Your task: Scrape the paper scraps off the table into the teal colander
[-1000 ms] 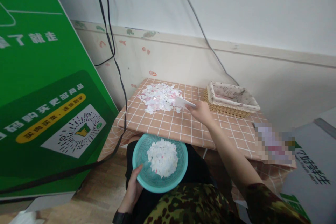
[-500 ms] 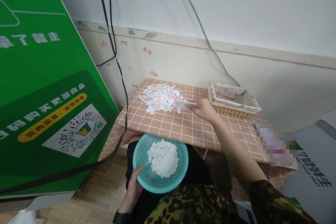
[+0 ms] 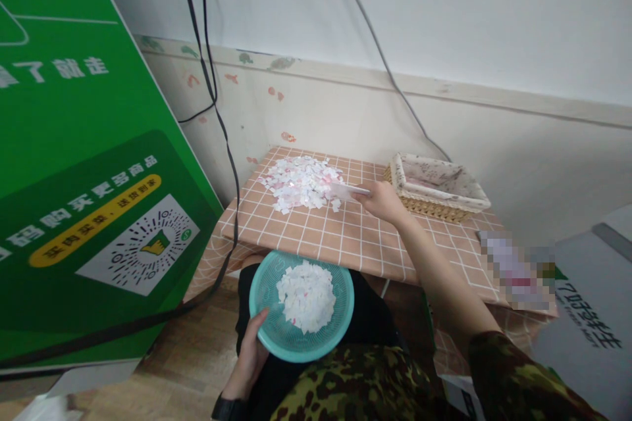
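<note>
The left hand (image 3: 253,350) pinches the near-left rim of a round teal colander (image 3: 340,306), its thumb lapped over the inside and its other fingers hidden underneath. The right hand (image 3: 381,201) is closed around a flat, pale card (image 3: 348,192), held out leftward over a counter (image 3: 301,230) covered with a brown cloth checked in white lines. The work looks partway along: one heap of small white scraps (image 3: 306,296), with a few pink flecks, sits gathered in the middle of the colander, while a wider, looser pile of white and pink scraps (image 3: 299,184) lies spread on the counter, outside the colander. How much of that pile is left to handle cannot be told. The loose pile lies toward the counter's far-left corner, to the left of the right hand; the card's tip reaches its right-hand edge, though whether it touches the scraps is unclear. The colander is below the counter's front edge, above the person's lap (image 3: 372,309), so the gathered heap lies just to the right of the left hand's thumb and well apart from the right hand. Near the right hand, toward the counter's back edge, stands a cloth-lined wicker basket (image 3: 434,206). A blurred-out flat item (image 3: 516,276) lies by the front-right corner.
</note>
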The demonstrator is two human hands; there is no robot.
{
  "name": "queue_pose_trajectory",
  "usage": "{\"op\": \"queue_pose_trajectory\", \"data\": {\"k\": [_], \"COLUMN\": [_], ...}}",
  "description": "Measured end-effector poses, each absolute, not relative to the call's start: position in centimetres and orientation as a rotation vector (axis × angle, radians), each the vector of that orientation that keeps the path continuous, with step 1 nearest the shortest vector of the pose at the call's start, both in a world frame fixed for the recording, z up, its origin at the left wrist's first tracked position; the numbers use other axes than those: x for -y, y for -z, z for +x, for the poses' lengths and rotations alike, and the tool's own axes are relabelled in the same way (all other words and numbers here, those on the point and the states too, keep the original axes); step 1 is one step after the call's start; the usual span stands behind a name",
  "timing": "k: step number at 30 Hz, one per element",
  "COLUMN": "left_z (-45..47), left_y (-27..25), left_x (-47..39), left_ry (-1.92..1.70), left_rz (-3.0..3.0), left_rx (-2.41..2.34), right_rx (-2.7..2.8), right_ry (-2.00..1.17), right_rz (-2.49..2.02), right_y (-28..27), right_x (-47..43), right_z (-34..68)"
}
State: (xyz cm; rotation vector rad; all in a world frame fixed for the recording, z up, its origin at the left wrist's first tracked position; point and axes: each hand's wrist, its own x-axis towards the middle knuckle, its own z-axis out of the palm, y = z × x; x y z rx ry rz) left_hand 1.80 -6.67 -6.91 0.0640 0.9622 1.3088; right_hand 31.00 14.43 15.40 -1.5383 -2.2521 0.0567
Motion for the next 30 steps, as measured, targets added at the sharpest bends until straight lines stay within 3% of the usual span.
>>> {"op": "queue_pose_trajectory", "data": {"k": [30], "left_z": [1.6], "left_y": [7.3], "left_x": [6.7], "left_ry": [-1.307], "left_rz": [0.029], "left_rx": [-0.961], "right_rx": [2.050], "right_ry": [-0.216], "right_rz": [-1.526], "right_y": [-13.0], "right_x": [-12.8], "right_z": [31.6]}}
